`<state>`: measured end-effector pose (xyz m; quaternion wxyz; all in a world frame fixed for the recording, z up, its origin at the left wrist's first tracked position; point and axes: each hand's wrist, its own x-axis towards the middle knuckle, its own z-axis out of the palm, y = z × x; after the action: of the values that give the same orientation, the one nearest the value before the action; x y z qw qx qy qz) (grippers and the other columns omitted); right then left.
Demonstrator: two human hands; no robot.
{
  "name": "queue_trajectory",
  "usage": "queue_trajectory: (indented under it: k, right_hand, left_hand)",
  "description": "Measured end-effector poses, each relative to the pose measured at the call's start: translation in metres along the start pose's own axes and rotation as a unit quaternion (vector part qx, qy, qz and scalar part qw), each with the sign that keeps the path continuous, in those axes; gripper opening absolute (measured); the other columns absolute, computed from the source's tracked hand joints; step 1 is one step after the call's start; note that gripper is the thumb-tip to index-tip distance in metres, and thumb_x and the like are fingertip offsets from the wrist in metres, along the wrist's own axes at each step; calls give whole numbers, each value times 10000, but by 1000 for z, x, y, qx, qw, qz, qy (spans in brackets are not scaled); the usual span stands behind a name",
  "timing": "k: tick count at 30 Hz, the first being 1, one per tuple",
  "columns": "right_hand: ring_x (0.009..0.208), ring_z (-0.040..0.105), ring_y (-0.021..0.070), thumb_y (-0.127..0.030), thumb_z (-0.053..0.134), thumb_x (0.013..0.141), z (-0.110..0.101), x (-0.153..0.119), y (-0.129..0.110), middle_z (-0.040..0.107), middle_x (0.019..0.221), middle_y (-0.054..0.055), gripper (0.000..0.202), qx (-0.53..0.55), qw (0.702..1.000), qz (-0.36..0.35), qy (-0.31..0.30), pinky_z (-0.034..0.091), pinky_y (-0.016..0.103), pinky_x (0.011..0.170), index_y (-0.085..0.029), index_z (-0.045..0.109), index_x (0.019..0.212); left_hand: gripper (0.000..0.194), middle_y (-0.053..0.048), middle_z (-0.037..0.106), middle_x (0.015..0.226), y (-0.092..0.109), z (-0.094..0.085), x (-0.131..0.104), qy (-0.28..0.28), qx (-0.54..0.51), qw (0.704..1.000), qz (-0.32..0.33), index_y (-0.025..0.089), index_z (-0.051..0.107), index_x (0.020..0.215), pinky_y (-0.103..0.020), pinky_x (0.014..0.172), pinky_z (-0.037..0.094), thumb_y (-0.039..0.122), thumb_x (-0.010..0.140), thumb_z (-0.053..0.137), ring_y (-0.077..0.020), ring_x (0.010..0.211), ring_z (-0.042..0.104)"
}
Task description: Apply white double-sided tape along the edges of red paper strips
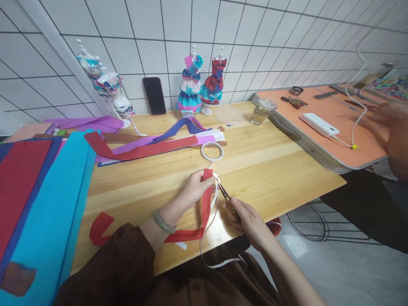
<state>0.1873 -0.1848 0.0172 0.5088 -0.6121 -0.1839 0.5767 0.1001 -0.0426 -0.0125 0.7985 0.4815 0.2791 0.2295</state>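
My left hand [198, 187] pinches the upper end of a long red paper strip [206, 206], which hangs down, bends and runs left across the table. In my right hand [247, 216] is a pair of dark scissors [227, 197], their tips pointing up and left at a small white piece [217, 178] beside my left fingertips. A thin white tape [202, 250] loops down past the table edge into my lap. Just beyond my hands lies a white tape roll [212, 151]. A loose white scrap [181, 245] rests near the front edge.
Coloured strips [153, 148] lie behind, large paper sheets [68, 191] at left. A phone [154, 95], decorated figures [190, 87] and a cup [263, 111] stand near the wall. On an orange table [344, 144], another person's hand [387, 117] is beyond a white device [319, 124].
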Motion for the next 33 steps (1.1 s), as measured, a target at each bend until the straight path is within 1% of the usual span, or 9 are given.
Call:
queue_trajectory:
  k: [3,6,9,12,16,20,25,28,33]
  right_hand:
    - [371,181,24,-548,445,796,-4,-5,-1,263,500,-94,391,20,1000,4,-8,131,163,352,-160,492,786]
    - [342,198,18,-545,419,811,-3,-7,-4,317,485,-91,397,39,999,6,-13,158,154,331,-156,503,817]
    - [303,284,30,-534,410,821,2,-4,-7,412,481,-74,384,21,1000,-14,-8,240,162,311,-160,496,842]
    - [284,354,54,-534,403,824,6,3,-8,468,473,-60,384,-9,999,-31,-7,287,174,297,-162,491,858]
    - [259,342,48,-537,384,830,6,11,-6,459,446,-66,392,-28,999,-32,-19,269,162,279,-161,493,838]
    - [247,333,43,-544,375,829,5,14,-5,449,435,-71,399,-31,999,-30,-2,235,153,271,-163,491,831]
    - [250,319,37,-550,381,819,6,15,-6,444,435,-72,401,-33,999,-24,-1,220,153,276,-164,489,814]
    - [254,315,38,-559,384,811,7,19,-7,431,435,-75,407,-41,999,-35,1,216,159,279,-166,488,800]
    - [269,315,48,-572,382,803,9,28,-6,421,429,-68,429,-83,993,-79,8,213,173,282,-160,500,775]
  left_hand:
    - [216,-81,630,896,0,0,0,-7,7,1000,-1,131,532,865,-277,626,487,290,733,595,-127,635,613]
    - [222,-68,620,902,-4,0,-1,-31,19,999,11,151,493,885,-278,609,488,325,764,557,-122,614,613]
    - [213,-36,609,844,-8,-1,-1,-51,40,997,30,166,472,874,-284,617,489,354,787,521,-122,618,605]
    - [211,-25,600,781,-8,-2,-1,-39,78,995,47,165,487,862,-273,639,477,362,791,516,-128,655,590]
    - [218,-23,593,753,-5,-3,-2,-16,116,992,56,160,512,855,-257,645,459,365,781,528,-125,669,568]
    - [225,-15,585,730,-3,-2,-2,-10,117,992,53,160,512,852,-248,612,447,373,782,523,-116,630,555]
    - [230,-13,582,710,-4,-1,-3,-9,112,993,44,159,513,865,-246,599,437,375,787,517,-108,597,539]
    - [214,-13,578,723,-5,-2,-2,-13,124,991,54,158,508,846,-243,605,428,365,793,509,-108,613,531]
    - [190,3,555,710,-8,-5,0,-23,157,985,65,164,493,806,-238,626,411,354,804,492,-106,641,516]
